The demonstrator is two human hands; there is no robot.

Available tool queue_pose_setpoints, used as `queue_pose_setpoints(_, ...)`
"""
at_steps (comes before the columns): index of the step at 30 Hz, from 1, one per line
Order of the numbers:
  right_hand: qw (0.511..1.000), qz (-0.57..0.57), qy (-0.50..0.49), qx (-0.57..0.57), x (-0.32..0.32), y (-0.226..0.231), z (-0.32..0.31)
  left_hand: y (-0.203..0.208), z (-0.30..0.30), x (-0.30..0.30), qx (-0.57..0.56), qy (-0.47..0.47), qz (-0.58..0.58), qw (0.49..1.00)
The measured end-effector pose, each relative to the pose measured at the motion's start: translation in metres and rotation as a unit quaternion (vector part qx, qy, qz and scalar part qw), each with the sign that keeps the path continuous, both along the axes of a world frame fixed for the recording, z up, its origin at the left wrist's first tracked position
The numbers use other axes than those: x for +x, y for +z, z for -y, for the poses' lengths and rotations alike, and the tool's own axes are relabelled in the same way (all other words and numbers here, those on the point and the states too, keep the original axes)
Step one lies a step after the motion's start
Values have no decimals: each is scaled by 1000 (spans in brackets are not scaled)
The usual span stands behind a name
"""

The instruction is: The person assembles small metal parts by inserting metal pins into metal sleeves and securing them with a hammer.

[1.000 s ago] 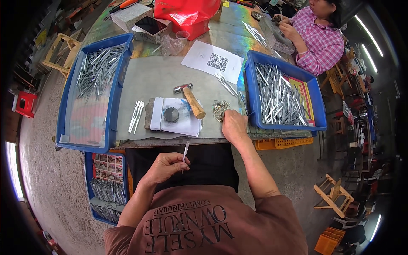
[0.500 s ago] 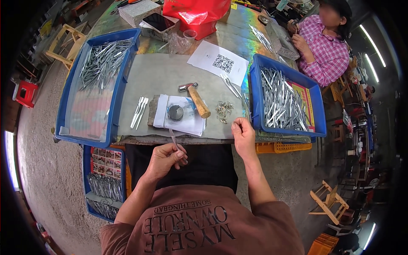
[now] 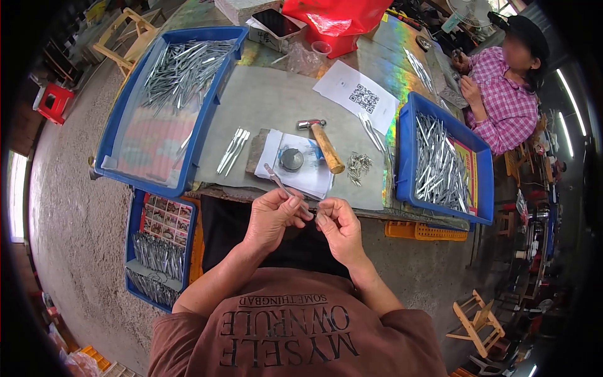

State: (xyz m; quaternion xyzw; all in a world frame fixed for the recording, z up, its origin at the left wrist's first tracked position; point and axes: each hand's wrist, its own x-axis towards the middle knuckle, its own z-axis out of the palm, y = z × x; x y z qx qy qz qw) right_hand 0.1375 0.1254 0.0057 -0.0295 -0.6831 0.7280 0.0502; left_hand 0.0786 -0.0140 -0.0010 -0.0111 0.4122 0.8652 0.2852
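My left hand (image 3: 273, 221) pinches a slim flat metal strip (image 3: 276, 178) whose far end points toward the table. Close beside it, my right hand (image 3: 339, 229) has thumb and forefinger pressed together near the strip's lower end; whatever is between them is too small to make out. Just beyond, a round dark metal block (image 3: 291, 159) rests on white papers (image 3: 314, 179). To its right lies a hammer (image 3: 326, 148) with a wooden handle. A pile of small metal pins (image 3: 359, 168) lies right of the hammer, and several metal strips (image 3: 233, 151) lie left of the papers.
Blue trays stand at left (image 3: 186, 166) and right (image 3: 483, 217), both with heaps of metal strips. Farther back are a printed sheet (image 3: 333, 81), a phone (image 3: 276, 22) and a red bag (image 3: 339, 22). A person in a checked shirt (image 3: 505, 119) works at the far right.
My right hand has moved left from beside the pin pile to meet my left hand. The metal strip has come up with my left hand. The view has shifted, so the table appears farther right.
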Motion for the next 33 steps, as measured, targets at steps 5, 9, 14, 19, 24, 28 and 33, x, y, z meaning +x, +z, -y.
queue_pose_setpoints(5,999,13,20,-33,0,-1,4,0,1,2,22,17,17,999)
queue_pose_setpoints(9,999,16,22,-39,0,-1,6,-1,1,3,26,24,20,999)
queue_pose_setpoints(14,998,13,18,-53,0,-3,6,-2,0,3,20,24,13,999)
queue_pose_setpoints(19,997,18,-2,-75,-1,-4,10,-2,0,4,12,32,-12,999)
queue_pose_setpoints(24,995,17,-15,-98,-3,-3,12,-5,-1,5,10,33,-5,999)
queue_pose_setpoints(28,991,21,-25,-130,-3,-3,14,-6,-3,9,-8,40,-30,999)
queue_pose_setpoints(33,983,26,-41,-176,-7,-5,15,-6,-4,9,-33,62,-74,995)
